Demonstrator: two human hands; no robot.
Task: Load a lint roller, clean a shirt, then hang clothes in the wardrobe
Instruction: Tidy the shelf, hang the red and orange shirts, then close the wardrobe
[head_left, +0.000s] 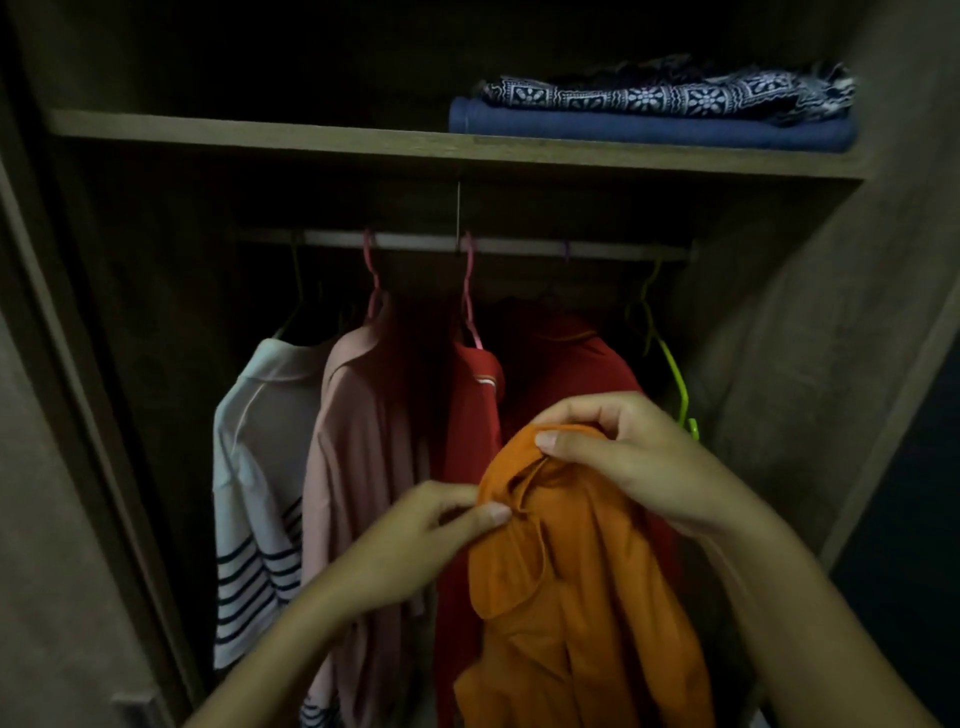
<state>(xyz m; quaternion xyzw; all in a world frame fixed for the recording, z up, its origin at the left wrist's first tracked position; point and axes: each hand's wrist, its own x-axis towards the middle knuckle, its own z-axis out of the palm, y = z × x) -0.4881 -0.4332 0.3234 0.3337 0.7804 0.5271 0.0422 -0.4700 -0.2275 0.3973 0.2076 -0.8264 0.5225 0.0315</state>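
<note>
1. Both forearms reach up from the bottom edge, cut off below the elbows, toward an orange shirt (582, 587) held in front of the open wardrobe (769, 332).
2. On the left, the left hand (431, 530) pinches a fold of the orange cloth between thumb and curled fingers, at the shirt's left upper edge.
3. Higher and to the right, the right hand (618, 452) grips the top of the shirt near its collar, thumb pressed on the front, fingers curled over behind.
4. Whether a hanger sits inside the orange shirt cannot be told; the cloth and the right hand cover that spot.
5. Its lower part runs out of view at the bottom edge.
6. Behind the shirt hang two red garments (550, 358), largely hidden by it and by the hands; their lower halves are lost in shadow.
7. Left of them hang a pink shirt (358, 457) on a pink hanger (371, 275), and a white shirt with dark stripes (260, 467), whose hanger is barely visible in the dark.
8. All of these hang from a pale rail (415, 241) under a wooden shelf (260, 132).
9. Near the rail's right end hangs a bare green hanger (670, 364), just beside the wardrobe's side wall, its lower tip showing above the right wrist.
10. On the shelf, at its right end, lies a folded blue cloth (649, 130) with a dark patterned cloth (670, 93) stacked on top.
11. Everything above the shelf and at the wardrobe's back is too dark to make out.
</note>
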